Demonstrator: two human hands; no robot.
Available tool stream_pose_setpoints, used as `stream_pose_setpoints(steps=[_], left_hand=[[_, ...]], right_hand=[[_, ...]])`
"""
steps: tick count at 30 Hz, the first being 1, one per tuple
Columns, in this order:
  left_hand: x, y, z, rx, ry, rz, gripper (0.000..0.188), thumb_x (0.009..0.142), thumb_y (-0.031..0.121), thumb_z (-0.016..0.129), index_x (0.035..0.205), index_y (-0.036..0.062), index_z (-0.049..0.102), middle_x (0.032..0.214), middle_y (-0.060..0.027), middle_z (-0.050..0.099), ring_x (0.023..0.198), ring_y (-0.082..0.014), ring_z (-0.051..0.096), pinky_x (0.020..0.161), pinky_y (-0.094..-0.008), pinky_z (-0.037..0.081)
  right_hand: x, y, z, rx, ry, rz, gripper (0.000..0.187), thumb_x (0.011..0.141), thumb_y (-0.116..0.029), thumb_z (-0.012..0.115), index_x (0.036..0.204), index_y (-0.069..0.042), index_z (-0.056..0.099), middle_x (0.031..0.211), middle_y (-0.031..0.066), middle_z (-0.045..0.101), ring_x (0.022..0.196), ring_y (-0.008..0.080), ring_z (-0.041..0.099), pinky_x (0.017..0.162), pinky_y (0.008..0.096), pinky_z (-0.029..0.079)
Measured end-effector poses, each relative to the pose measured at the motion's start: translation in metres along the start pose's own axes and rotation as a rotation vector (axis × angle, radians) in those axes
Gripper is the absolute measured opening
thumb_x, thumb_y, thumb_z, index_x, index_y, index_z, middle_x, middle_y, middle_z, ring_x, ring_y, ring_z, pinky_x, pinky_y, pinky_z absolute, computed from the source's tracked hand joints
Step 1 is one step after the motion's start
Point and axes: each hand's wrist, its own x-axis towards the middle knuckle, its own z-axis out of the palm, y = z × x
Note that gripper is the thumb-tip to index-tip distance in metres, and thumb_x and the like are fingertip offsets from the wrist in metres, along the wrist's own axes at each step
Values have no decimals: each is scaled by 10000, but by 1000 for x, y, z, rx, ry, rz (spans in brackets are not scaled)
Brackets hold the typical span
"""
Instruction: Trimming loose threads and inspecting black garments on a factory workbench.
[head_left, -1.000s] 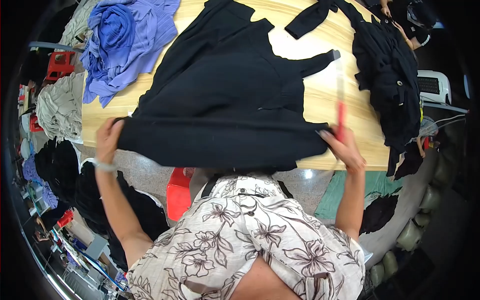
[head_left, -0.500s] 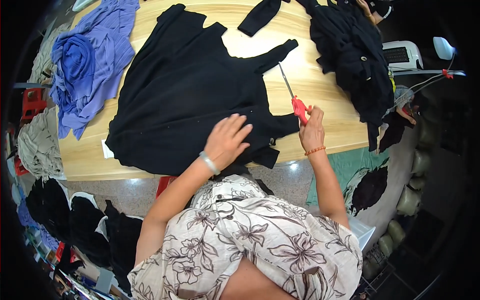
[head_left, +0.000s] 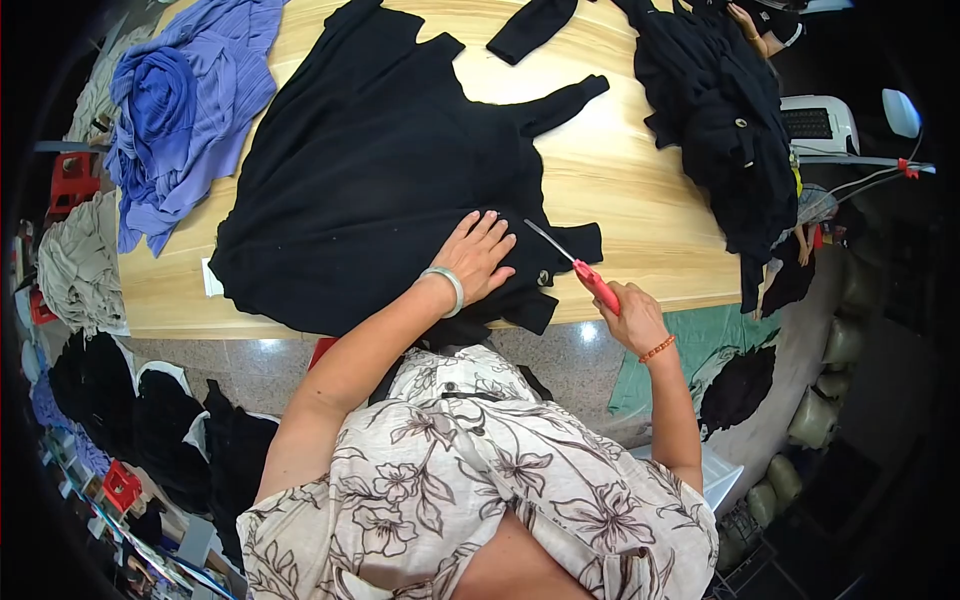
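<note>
A black knitted garment (head_left: 370, 180) lies spread flat on the wooden table, its sleeves toward the right. My left hand (head_left: 475, 258) rests palm down on its near right part, fingers stretched and slightly apart. To the right, by the table's front edge, my right hand (head_left: 635, 318) is closed around the red handle of a pair of scissors (head_left: 594, 284). Their long thin metal blades look closed together and point up and left, the tip near the garment's right edge. A round button-like spot (head_left: 543, 278) shows on the garment below that tip.
Purple-blue knitwear (head_left: 190, 110) is heaped at the table's left end. Another black garment pile (head_left: 715, 125) lies at the right, with a separate black sleeve-like piece (head_left: 530, 30) at the back. A co-worker's hand (head_left: 745, 22) touches the right pile. Green cloth (head_left: 680, 345) hangs below the table's right front.
My right hand has come nearer to me with the scissors, whose tip has dropped from the upper sleeve to the garment's right edge. My left hand has slid slightly right and up.
</note>
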Motion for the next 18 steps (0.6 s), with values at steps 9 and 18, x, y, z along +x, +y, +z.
stream_pose_setpoints(steps=[9,18], left_hand=[[0,-1,-4,1,-51,-32,489,892,411,551,1253,82,568,1366,-125,492,1341,-301,361,1138,-456,202],[-10,-9,15,75,102,91,520,857,351,507,1288,61,536,1377,-168,482,1350,-316,368,1138,-462,221]], right_hand=[[21,-59,-33,170,-232,-222,253,859,-158,621,1057,-56,501,755,220,603,746,438,586,673,491,452],[82,-169,-11,35,-191,-587,308,823,-153,636,1078,-36,508,745,215,626,721,396,634,643,473,498]])
